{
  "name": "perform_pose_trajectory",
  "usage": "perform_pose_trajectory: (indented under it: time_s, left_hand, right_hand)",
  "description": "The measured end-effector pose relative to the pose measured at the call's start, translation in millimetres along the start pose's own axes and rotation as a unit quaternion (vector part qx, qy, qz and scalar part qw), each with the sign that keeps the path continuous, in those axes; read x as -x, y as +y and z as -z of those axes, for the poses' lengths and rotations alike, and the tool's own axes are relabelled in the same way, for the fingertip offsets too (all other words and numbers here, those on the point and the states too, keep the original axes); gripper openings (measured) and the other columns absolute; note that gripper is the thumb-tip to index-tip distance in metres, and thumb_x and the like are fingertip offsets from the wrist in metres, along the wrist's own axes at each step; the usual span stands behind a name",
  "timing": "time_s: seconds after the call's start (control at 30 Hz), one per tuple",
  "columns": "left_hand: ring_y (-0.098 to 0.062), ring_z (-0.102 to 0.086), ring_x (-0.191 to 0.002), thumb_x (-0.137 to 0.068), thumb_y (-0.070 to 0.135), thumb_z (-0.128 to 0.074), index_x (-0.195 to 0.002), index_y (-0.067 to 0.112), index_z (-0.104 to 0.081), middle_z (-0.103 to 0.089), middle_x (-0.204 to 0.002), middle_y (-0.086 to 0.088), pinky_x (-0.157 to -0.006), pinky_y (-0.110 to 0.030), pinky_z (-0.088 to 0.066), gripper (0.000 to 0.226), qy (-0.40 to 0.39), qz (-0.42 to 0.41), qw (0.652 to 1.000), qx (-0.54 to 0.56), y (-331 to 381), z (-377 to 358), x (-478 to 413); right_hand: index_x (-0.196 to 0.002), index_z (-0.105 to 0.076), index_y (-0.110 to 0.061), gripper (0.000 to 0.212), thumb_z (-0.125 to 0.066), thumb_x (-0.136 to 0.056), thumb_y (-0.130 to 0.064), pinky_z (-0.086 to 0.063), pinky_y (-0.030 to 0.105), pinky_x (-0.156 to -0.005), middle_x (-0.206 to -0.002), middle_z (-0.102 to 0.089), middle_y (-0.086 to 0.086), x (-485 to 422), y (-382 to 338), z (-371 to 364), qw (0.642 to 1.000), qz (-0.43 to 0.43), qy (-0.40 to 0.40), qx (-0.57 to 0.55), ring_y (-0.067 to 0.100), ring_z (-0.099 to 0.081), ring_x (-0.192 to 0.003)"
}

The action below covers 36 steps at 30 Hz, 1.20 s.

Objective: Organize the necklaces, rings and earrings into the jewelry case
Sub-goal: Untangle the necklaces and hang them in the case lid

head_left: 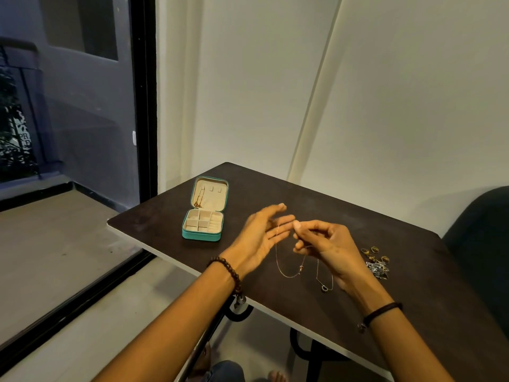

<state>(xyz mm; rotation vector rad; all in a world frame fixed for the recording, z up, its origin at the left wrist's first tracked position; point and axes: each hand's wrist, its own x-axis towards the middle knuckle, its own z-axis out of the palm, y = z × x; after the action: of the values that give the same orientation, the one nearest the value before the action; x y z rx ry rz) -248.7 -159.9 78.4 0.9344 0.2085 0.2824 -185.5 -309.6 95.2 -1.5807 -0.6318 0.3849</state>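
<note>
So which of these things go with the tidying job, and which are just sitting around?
For the job: jewelry case, necklace already in its lid, thin gold necklace pinched by the right hand, left hand open beside it, pendant necklace, gold rings, silvery pile (probably earrings).

Just there: table, dark chair, bead bracelet, cord wristband.

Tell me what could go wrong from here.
1. The thin chain pinched by the right hand hangs close to the second necklace; the two could tangle.
2. Both are near the table edge, so a slip might send one to the floor.
</note>
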Motion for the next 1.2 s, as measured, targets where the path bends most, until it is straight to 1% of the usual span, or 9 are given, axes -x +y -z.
perform_pose_trajectory:
  time_s: [0.17, 0.23, 0.37, 0.5, 0.6, 0.7, 0.87, 1.0, 1.2]
  left_hand:
    - [-0.019, -0.072, -0.081, -0.104, 0.044, -0.044, -0.122, 0.004, -0.062, -0.074, -0.089, -0.012, -0.084, -0.033, -0.060, 0.048, -0.033, -0.009, 0.979, -0.202, -5, -8, 4]
    - [-0.018, -0.070, -0.076, -0.105, 0.048, -0.038, -0.120, 0.004, -0.062, -0.072, -0.083, -0.010, -0.086, -0.036, -0.059, 0.052, -0.030, -0.027, 0.966, -0.254, -4, -11, 4]
    - [-0.013, -0.065, -0.066, -0.104, 0.055, -0.030, -0.117, 0.007, -0.062, -0.072, -0.080, -0.007, -0.067, -0.026, -0.056, 0.059, -0.034, -0.033, 0.944, -0.326, 0, -14, 7]
    - [-0.012, -0.060, -0.055, -0.104, 0.055, -0.029, -0.122, 0.008, -0.057, -0.071, -0.080, -0.011, -0.057, -0.025, -0.053, 0.057, -0.056, -0.032, 0.949, -0.307, 5, -21, 12]
    - [-0.014, -0.057, -0.050, -0.103, 0.056, -0.032, -0.124, 0.009, -0.054, -0.071, -0.073, -0.008, -0.056, -0.029, -0.053, 0.055, -0.068, -0.019, 0.962, -0.262, 6, -25, 14]
    - [-0.015, -0.054, -0.048, -0.103, 0.056, -0.033, -0.126, 0.012, -0.052, -0.070, -0.070, -0.006, -0.049, -0.027, -0.052, 0.053, -0.072, -0.001, 0.967, -0.244, 4, -26, 16]
    - [-0.012, -0.053, -0.049, -0.103, 0.054, -0.034, -0.130, 0.014, -0.049, -0.066, -0.066, -0.002, -0.050, -0.025, -0.051, 0.050, -0.062, 0.000, 0.970, -0.235, 2, -25, 18]
    - [-0.011, -0.054, -0.053, -0.103, 0.054, -0.035, -0.131, 0.015, -0.050, -0.066, -0.069, -0.001, -0.054, -0.025, -0.052, 0.050, -0.052, 0.004, 0.972, -0.230, 4, -20, 19]
    - [-0.007, -0.051, -0.049, -0.104, 0.052, -0.034, -0.122, 0.013, -0.058, -0.063, -0.062, 0.002, -0.059, -0.024, -0.052, 0.049, -0.049, 0.024, 0.970, -0.237, 0, -11, 22]
  right_hand:
    - [-0.092, -0.078, -0.011, 0.018, -0.073, -0.089, -0.027, -0.060, 0.025, -0.065, -0.079, -0.076, 0.010, 5, -9, -3, 0.996, 0.054, 0.019, 0.071, 0.017, -0.072, -0.070]
    - [-0.090, -0.079, -0.016, 0.018, -0.074, -0.087, -0.033, -0.059, 0.026, -0.067, -0.080, -0.077, 0.006, 6, -9, -3, 0.993, 0.065, 0.034, 0.096, 0.015, -0.073, -0.072]
    - [-0.089, -0.079, -0.018, 0.015, -0.074, -0.088, -0.033, -0.056, 0.024, -0.066, -0.081, -0.076, 0.005, 9, -5, 0, 0.992, 0.070, 0.050, 0.096, 0.014, -0.069, -0.074]
    - [-0.093, -0.077, -0.011, 0.020, -0.071, -0.091, -0.030, -0.055, 0.021, -0.068, -0.087, -0.073, 0.016, 13, -2, 1, 0.997, 0.044, 0.036, 0.062, 0.014, -0.066, -0.078]
    - [-0.096, -0.071, -0.003, 0.029, -0.068, -0.093, -0.032, -0.058, 0.036, -0.087, -0.092, -0.071, 0.026, 15, -1, 2, 1.000, -0.001, 0.017, -0.011, 0.027, -0.070, -0.085]
    - [-0.092, -0.070, -0.007, 0.026, -0.067, -0.093, -0.033, -0.054, 0.042, -0.094, -0.083, -0.069, 0.019, 17, 2, 2, 0.999, -0.024, 0.014, -0.031, 0.027, -0.067, -0.086]
    - [-0.087, -0.068, -0.008, 0.025, -0.067, -0.094, -0.032, -0.055, 0.032, -0.081, -0.087, -0.070, 0.015, 21, 4, 2, 0.997, -0.058, -0.004, -0.059, 0.022, -0.067, -0.084]
    - [-0.078, -0.065, -0.012, 0.023, -0.071, -0.090, -0.030, -0.055, 0.033, -0.082, -0.078, -0.064, 0.008, 21, 2, 5, 0.987, -0.095, -0.007, -0.128, 0.018, -0.064, -0.078]
    - [-0.086, -0.067, -0.012, 0.011, -0.074, -0.086, -0.022, -0.055, 0.029, -0.077, -0.071, -0.059, 0.001, 19, -11, 5, 0.961, -0.091, 0.019, -0.259, 0.012, -0.061, -0.068]
